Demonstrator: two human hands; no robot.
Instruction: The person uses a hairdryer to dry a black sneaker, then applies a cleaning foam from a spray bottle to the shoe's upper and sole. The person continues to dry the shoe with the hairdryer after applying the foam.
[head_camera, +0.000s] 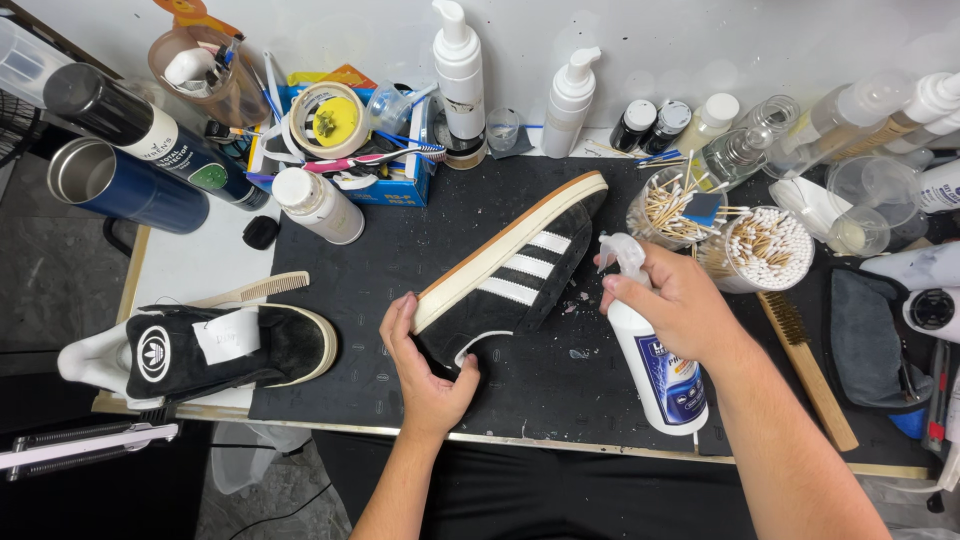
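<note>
A black suede shoe (520, 270) with white stripes and a cream sole lies tilted on its side on the black work mat (400, 270). My left hand (425, 365) grips its heel end, thumb under, fingers over the sole edge. My right hand (680, 305) is closed on a white spray bottle (660, 370) with a blue label, index finger on the trigger, nozzle aimed at the shoe's side. A second black shoe (225, 350), with a white tongue and a paper slip inside, rests at the mat's left edge.
Pump bottles (460, 80), small jars, two tubs of cotton swabs (765, 250), a wooden brush (805, 360), a comb (255, 290), dark spray cans (130, 185) and a blue box of tools (350, 135) crowd the back and sides. A grey cloth (865, 335) lies right.
</note>
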